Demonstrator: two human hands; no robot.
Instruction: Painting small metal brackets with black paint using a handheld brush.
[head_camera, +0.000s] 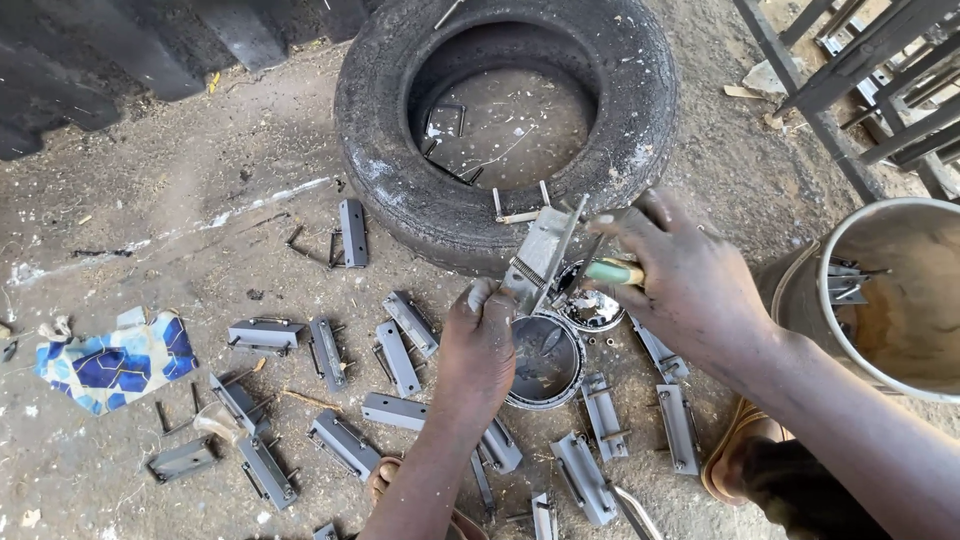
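Observation:
My left hand (478, 350) grips a grey metal latch piece (540, 250) and holds it tilted over an open paint can (545, 362) of grey paint. My right hand (685, 280) holds a brush with a green and yellow handle (612, 271) against the piece. The can's lid (590, 308), smeared with paint, lies just right of the can. Both hands are above the dirt ground in front of an old black tyre (400, 170).
Several grey painted metal latch pieces (345, 443) lie scattered on the ground around the can. A large metal bucket (890, 300) holding more pieces stands at the right. A blue patterned rag (115, 362) lies at the left. Dark metal frames (860, 70) stand at upper right.

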